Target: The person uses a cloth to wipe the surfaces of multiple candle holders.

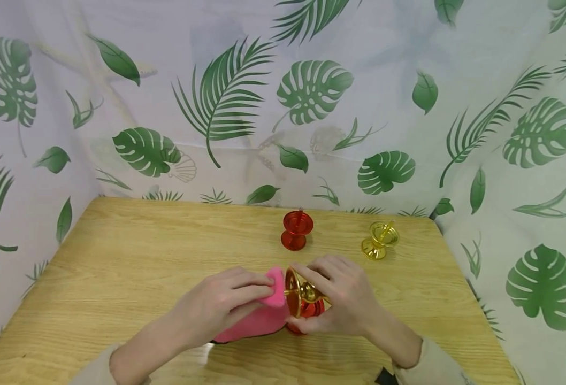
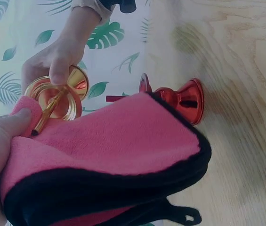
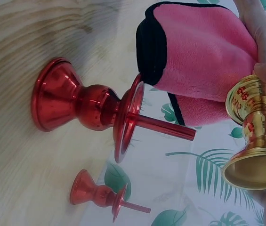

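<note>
My left hand pinches a folded pink cloth with black edging, which hangs down below the fingers. In my right hand is a shiny gold candle holder, gripped by its dish and stem and tipped on its side. Its thin spike points left toward the cloth, the tip right at the pink fabric near my left thumb. Below and behind the gold holder, a red candle holder stands upright on the table, partly covered by it in the head view.
A second red candle holder stands near the table's back edge, with another gold one to its right. The wooden table meets a leaf-patterned curtain at the back and sides. A small black object shows by the right sleeve.
</note>
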A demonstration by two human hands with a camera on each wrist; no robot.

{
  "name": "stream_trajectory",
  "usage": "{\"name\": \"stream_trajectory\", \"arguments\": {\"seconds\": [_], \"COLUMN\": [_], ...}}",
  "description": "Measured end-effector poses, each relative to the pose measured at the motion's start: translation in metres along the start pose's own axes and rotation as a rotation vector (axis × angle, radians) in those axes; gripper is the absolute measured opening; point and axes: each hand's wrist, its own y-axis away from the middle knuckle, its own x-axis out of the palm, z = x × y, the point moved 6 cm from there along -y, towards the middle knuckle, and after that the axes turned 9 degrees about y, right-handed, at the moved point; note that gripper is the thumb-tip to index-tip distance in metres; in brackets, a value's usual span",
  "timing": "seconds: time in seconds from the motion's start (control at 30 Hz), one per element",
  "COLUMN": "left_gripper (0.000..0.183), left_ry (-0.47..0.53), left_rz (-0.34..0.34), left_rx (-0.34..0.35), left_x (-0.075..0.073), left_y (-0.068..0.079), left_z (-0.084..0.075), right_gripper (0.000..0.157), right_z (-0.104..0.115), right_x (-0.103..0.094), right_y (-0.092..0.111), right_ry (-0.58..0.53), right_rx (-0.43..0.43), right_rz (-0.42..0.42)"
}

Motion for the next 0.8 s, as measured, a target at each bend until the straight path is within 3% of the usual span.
{"name": "stream_trajectory", "arguments": {"seconds": [0.3, 0.53, 0.67, 0.8], "left_gripper": [0.036, 0.031, 0.028, 0.026], "left_ry": [0.016, 0.003, 0.007, 0.094], "left_rz": [-0.036, -0.017, -0.026, -0.052], "left_rx": [0.016, 0.020, 0.027, -0.026], "left_x": [-0.006, 0.005, 0.010, 0.013], "left_y": [0.006, -0.003, -0.009, -0.014], "left_z": [-0.003, -0.004, -0.006, -0.005], "right_gripper": [0.068, 0.070, 0.067, 0.067], "right_z": [-0.001, 0.002, 0.007, 0.011], "right_x": [-0.003, -0.001, 0.000, -0.003], "right_y": [0.000, 0.000, -0.002, -0.003], "right_ry": [-0.009, 0.008, 0.016, 0.026], "right_rx": [-0.013, -0.022, -0.056, -0.081], "right_rz": [-0.029, -0.019, -0.060, -0.123]}}
